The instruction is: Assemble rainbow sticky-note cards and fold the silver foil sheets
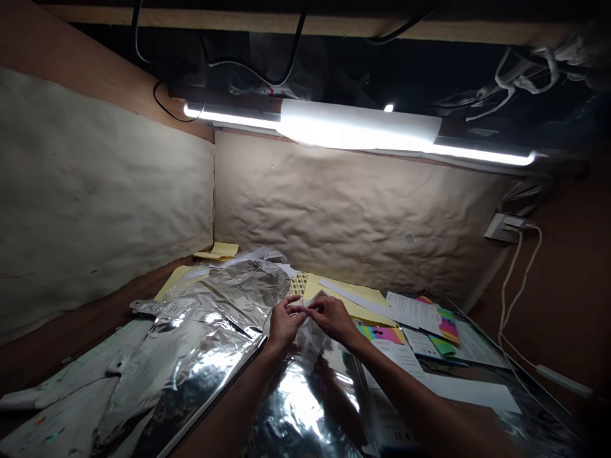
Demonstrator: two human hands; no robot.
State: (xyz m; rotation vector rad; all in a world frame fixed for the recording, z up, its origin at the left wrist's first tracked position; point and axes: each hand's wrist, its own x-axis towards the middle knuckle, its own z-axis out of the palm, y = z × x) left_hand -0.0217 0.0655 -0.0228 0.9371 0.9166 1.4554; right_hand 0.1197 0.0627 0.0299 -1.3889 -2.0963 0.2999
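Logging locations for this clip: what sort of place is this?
Probably a small makeshift craft nook: folded white paper between the left hand and right hand, crumpled aluminium foil across the work surface, colored sticky notes nearby, and brown kraft paper lining the walls.

No wording can be made out: the small print on the sheets (414,310) at right and on the colored cards (382,334) is too fine to read, and the folded white paper (311,334) shows no legible marks.

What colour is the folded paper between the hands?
The folded paper is white, in the head view.
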